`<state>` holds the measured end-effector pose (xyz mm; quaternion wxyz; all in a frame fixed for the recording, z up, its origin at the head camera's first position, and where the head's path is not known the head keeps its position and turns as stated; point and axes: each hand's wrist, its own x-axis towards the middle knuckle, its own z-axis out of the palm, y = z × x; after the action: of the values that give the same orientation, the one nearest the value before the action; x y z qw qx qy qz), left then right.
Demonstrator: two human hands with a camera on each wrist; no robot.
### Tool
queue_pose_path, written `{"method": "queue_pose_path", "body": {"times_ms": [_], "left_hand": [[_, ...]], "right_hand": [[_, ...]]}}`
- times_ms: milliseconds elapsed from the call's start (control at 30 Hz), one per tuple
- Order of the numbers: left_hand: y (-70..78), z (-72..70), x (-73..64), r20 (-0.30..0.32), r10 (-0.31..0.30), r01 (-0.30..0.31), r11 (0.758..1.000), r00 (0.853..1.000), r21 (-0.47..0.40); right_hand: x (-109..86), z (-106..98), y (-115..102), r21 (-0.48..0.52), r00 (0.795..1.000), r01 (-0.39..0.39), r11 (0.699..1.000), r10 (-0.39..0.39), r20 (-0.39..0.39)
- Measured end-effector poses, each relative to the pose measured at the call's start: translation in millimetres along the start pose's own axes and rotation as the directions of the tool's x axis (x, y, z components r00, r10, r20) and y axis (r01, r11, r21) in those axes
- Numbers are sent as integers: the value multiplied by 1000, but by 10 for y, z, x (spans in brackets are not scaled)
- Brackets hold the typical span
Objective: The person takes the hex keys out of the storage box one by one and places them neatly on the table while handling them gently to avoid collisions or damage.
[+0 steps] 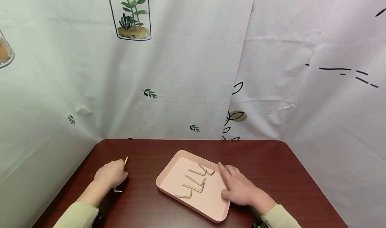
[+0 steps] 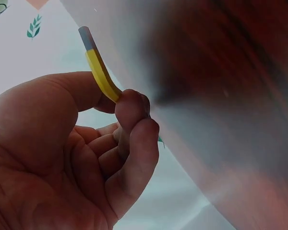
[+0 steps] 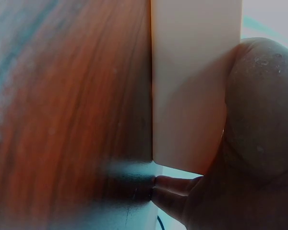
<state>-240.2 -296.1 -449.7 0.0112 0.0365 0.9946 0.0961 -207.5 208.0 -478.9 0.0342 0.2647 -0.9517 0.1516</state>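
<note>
My left hand (image 1: 111,174), over the left part of the table, pinches a yellow L-shaped hex key (image 2: 100,72). In the left wrist view its bare grey tip sticks out past the fingertips; the fingers cover part of the key. My right hand (image 1: 239,186) rests on the right edge of a pink tray (image 1: 208,206), its fingers fairly straight and the thumb over the rim. The right wrist view shows that hand against the tray's outer wall (image 3: 192,86). Several brass-coloured L-shaped hex keys (image 1: 193,187) lie in the tray, some touching or overlapping.
The dark red-brown table (image 1: 144,208) has rounded far corners. White cloth (image 1: 187,70) printed with plants and leaves hangs behind it and along both sides. The tray stands at an angle near the table's middle.
</note>
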Motion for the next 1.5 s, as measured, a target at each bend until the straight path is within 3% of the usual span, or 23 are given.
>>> {"method": "queue_pose_path", "body": {"times_ms": [733, 1500], "left_hand": [[-240, -41, 54, 19, -2, 1, 999, 1000, 37], [-280, -46, 83, 22, 3, -4, 997, 1000, 80]], "right_hand": [[-7, -10, -10, 6, 1000, -6, 1000, 6, 16], [-1, -4, -11, 11, 1000, -3, 1000, 3, 8]]}}
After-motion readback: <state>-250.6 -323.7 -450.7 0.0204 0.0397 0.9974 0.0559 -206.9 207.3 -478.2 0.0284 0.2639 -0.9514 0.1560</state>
